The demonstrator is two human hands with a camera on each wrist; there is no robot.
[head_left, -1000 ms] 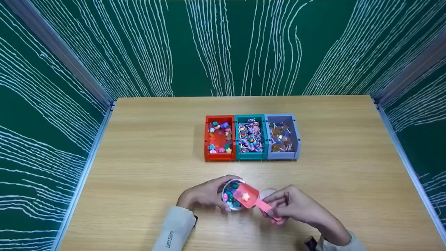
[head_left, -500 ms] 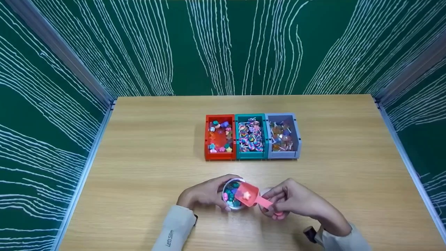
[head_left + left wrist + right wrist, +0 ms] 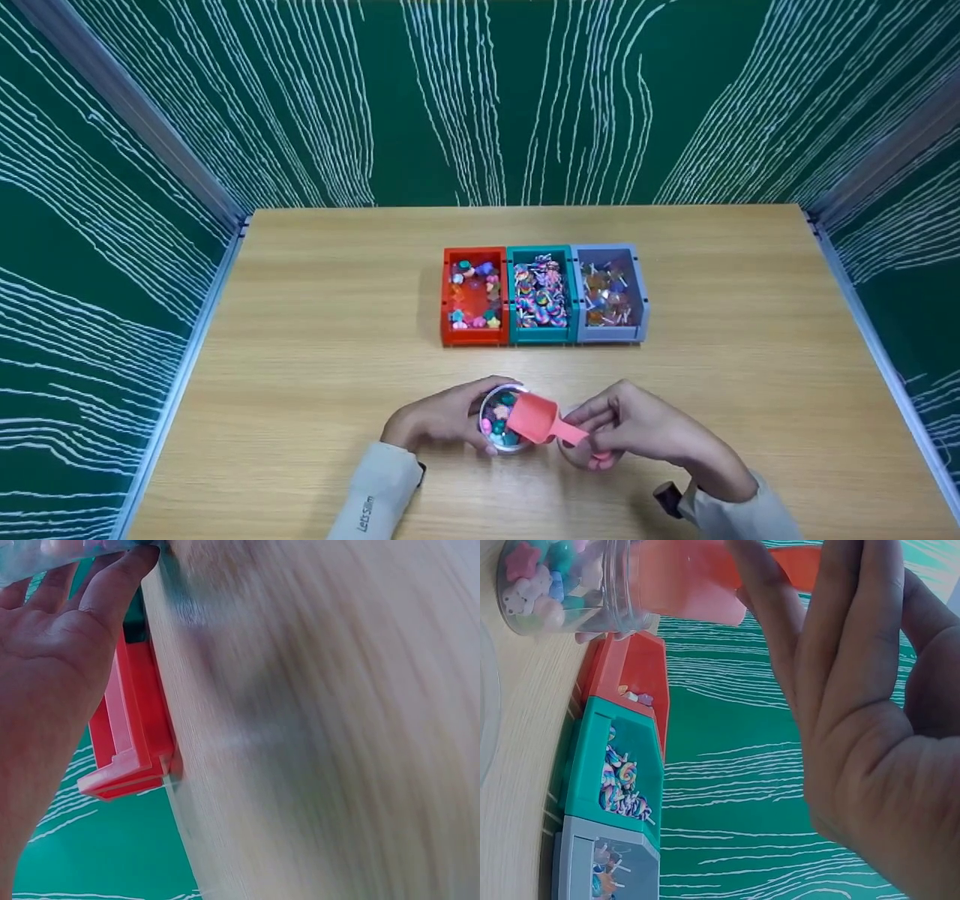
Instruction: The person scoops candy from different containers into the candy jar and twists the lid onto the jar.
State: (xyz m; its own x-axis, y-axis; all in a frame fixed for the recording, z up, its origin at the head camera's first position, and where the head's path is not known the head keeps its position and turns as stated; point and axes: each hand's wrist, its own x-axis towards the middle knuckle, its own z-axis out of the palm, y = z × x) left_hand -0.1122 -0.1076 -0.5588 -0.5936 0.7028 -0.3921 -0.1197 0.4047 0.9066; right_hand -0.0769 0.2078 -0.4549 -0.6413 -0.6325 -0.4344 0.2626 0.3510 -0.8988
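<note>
In the head view my left hand (image 3: 450, 416) curls round a clear round jar (image 3: 592, 592) standing on the table, its fingers and thumb on either side. Colourful beads (image 3: 544, 577), some star-shaped, lie in the jar. My right hand (image 3: 630, 427) grips the handle of a pink scoop (image 3: 534, 418). The scoop's mouth is tipped down over the jar's right rim, and no bead shows in its bowl. The right wrist view shows the scoop reaching to the jar's mouth. In the left wrist view only part of the jar shows above my left palm (image 3: 60, 645).
Behind the hands three joined bins stand in a row: a red bin (image 3: 474, 337) with beads, a teal bin (image 3: 541, 335) with swirled lollipop pieces, and a grey-lilac bin (image 3: 611, 334) with clear lollipop pieces. A clear round lid (image 3: 487, 701) lies near the jar.
The pale star bead has left the scoop, and a pale star now shows among the beads in the jar. The scoop has tilted towards the jar; the left hand has stayed still.
</note>
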